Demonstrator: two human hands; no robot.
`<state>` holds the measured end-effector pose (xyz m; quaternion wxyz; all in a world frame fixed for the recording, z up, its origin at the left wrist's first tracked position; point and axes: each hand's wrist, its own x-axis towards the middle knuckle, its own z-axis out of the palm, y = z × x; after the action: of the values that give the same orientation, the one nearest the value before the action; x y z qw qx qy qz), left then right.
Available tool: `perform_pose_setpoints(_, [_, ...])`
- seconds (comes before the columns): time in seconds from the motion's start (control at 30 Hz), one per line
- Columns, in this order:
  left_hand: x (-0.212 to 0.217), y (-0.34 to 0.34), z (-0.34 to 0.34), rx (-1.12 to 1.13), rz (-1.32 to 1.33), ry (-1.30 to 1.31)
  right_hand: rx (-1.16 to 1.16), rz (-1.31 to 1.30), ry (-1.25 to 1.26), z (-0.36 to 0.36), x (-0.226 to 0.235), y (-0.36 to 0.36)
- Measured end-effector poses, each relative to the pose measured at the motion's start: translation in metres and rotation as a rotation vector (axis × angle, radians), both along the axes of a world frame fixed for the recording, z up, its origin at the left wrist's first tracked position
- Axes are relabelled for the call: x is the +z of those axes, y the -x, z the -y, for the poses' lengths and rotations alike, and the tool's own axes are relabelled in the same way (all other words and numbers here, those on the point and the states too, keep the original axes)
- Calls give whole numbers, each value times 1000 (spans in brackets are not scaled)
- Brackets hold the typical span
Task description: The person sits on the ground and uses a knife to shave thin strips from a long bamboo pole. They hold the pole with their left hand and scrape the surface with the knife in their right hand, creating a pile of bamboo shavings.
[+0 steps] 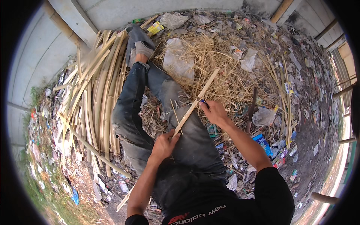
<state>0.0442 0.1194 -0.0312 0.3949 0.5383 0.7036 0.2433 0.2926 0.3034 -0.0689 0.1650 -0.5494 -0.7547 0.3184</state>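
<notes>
A pale, flat bamboo strip (204,89) slants across my thigh, its far end pointing up and to the right. Around its near end my left hand (164,145) is closed. My right hand (215,112) is closed at about the strip's middle, on a small blue-handled tool (203,101). That tool rests against the strip; its working part is hidden, so I cannot tell its exact kind. A thin sliver (175,114) of bamboo sticks out beside the strip, over my jeans (197,138).
A large pile of bamboo strips (99,101) lies left of my legs. Curly shavings (221,71) cover the ground ahead. A dark, narrow curved object (252,108) lies right of my right hand. Litter and a blue packet (262,144) surround me; a grey wall (157,7) stands beyond.
</notes>
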Motion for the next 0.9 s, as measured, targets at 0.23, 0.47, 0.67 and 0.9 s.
perform_pose_setpoints(0.23, [-1, -2, 0, -9, -41, -53, -169, -83, 5, -33, 3, -13])
perform_pose_setpoints(0.47, [9, 6, -6, -18, 93, 71, 145, -25, -62, 60, 14, 32])
perform_pose_setpoints(0.67, [-3, 3, -1, -20, 15, -28, 13, -51, -116, 42, 22, 31])
perform_pose_setpoints(0.9, [5, -4, 0, 0, -3, -24, 110, -148, -76, 64, 12, 33])
